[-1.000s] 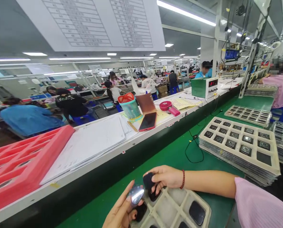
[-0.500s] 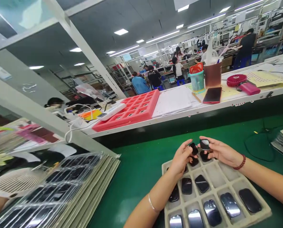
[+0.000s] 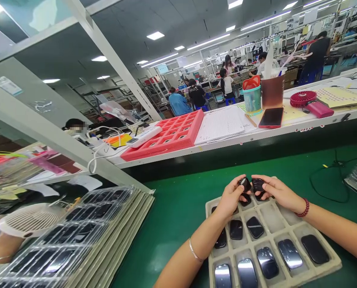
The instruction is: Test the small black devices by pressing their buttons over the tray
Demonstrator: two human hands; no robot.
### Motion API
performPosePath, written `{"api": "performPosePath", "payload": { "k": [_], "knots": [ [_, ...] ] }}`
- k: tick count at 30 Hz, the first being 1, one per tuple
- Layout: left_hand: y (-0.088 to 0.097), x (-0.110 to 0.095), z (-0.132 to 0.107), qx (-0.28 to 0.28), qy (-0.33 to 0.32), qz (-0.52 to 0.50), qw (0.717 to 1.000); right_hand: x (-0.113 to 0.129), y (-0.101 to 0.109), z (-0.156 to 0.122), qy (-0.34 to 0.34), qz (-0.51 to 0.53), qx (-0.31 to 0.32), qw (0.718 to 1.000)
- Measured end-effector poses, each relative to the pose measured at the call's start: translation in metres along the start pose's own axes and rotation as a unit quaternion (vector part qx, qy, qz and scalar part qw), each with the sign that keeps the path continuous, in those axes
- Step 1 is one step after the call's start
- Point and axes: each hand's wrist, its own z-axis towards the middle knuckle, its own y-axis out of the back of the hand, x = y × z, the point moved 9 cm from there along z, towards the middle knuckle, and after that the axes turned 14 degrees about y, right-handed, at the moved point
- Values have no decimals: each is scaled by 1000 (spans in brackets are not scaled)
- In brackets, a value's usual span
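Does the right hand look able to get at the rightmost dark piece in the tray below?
Probably yes: nothing covers the rightmost dark piece in the tray, though the right hand pinches another piece and would likely need freeing first.

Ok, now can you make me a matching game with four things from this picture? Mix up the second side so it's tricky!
Things:
1. left hand
2. right hand
3. cream tray nearest the hands
4. pink fan

Clues:
A. lies on the white shelf, beside the phone
B. has a dark red beaded bracelet at its wrist
C. sits on the green table, with shiny dark pieces in several compartments
D. has a thin, pale bangle on its arm

Right pairs: 1-D, 2-B, 3-C, 4-A
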Motion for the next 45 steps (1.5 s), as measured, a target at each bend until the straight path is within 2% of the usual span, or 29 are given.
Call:
{"api": "performPosePath", "payload": {
  "k": [8,25,35,45],
  "knots": [
    [-2,-1,-1,-21,-20,72,997,7,-5,1,20,-48,32,998],
    [-5,-11,-6,-26,-61,86,994,10,-6,0,32,-27,36,999],
    [-7,-8,-5,-9,-56,90,994,6,-7,0,18,-61,49,997],
    [-7,-8,-6,-21,-47,110,993,6,-7,1,14,-66,39,997]
  ]
}}
